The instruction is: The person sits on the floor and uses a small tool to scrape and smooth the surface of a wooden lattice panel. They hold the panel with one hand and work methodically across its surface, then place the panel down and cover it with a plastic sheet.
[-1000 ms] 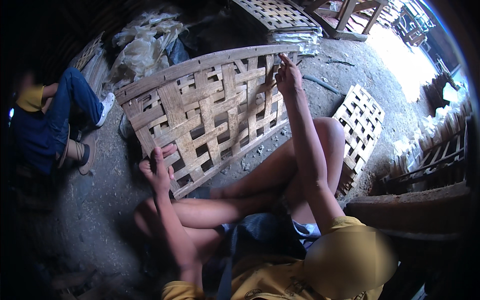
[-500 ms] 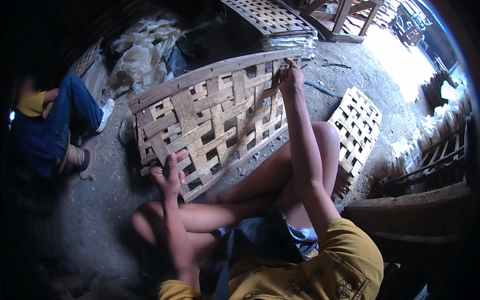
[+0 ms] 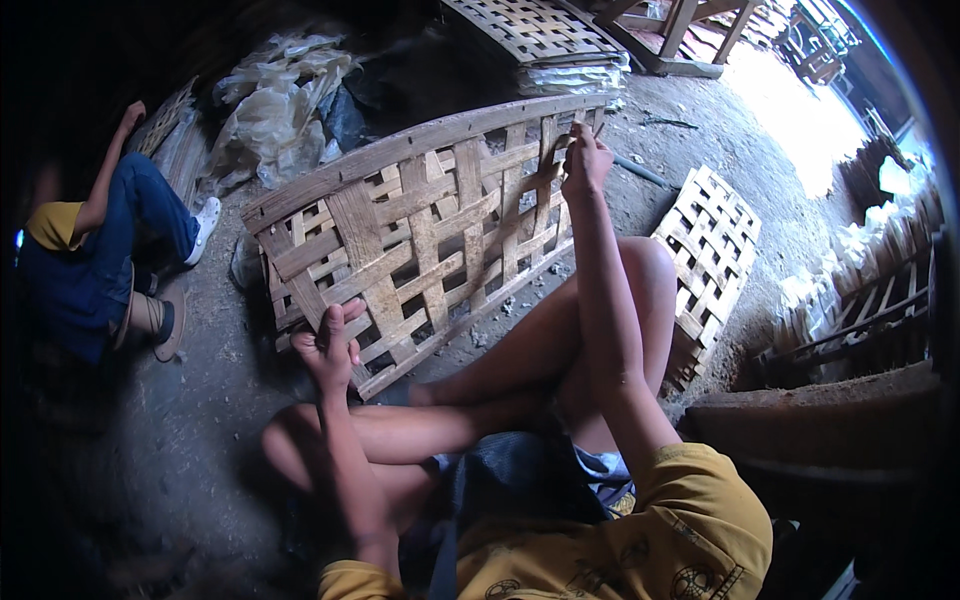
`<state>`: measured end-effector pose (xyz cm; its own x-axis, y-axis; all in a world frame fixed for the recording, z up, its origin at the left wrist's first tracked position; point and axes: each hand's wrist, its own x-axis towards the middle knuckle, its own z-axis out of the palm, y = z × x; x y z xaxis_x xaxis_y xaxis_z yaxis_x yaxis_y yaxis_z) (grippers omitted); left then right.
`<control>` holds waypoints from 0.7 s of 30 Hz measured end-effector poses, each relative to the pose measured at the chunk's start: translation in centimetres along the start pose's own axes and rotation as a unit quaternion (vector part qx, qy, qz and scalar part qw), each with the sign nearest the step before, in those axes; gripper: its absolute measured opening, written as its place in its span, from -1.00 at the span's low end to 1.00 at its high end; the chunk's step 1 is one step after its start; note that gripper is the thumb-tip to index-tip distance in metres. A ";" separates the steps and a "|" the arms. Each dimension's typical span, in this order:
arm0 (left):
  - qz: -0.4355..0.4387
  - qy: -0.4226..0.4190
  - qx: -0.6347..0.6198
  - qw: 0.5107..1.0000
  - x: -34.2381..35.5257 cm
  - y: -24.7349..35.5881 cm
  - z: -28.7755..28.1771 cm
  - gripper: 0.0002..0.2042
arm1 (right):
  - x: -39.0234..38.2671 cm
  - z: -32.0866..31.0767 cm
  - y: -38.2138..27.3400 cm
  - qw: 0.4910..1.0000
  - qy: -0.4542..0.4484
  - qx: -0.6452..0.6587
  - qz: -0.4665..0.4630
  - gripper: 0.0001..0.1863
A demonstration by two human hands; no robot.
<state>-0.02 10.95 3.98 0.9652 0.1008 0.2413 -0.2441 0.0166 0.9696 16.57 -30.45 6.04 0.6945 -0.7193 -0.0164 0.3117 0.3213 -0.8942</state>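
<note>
A woven bamboo panel (image 3: 430, 235) with a wooden rail along its top stands tilted in front of my crossed legs. My left hand (image 3: 328, 348) grips its lower left edge, the thumb raised and the index finger laid over the weave. At the upper right corner, just under the rail's end, my right hand (image 3: 587, 162) is closed in a pinch. A thin strip (image 3: 562, 142) appears to run from its fingertips along the weave; its far end is hard to make out.
Another woven panel (image 3: 708, 260) lies right of my knee. Stacked panels (image 3: 540, 40) are at the back, by a wooden stand (image 3: 680, 40). Crumpled plastic sheets (image 3: 275, 110) lie back left. A person (image 3: 95, 240) sits at the left. A wooden beam (image 3: 820, 400) is at my right.
The panel has shifted slightly left with my left hand. My right hand has dropped a little, its fingers drawn together. The other person's arm has risen.
</note>
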 end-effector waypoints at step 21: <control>-0.004 0.025 -0.004 1.000 -0.3 0.7 0.4 -0.67 | 1.1 3.0 1.1 0.997 -0.018 0.058 0.056 -0.84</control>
<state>-0.39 10.58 4.58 0.9611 0.1497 0.2319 -0.2383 0.0257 0.9709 19.59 -29.03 6.41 0.7521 -0.6521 -0.0957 0.3019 0.4699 -0.8295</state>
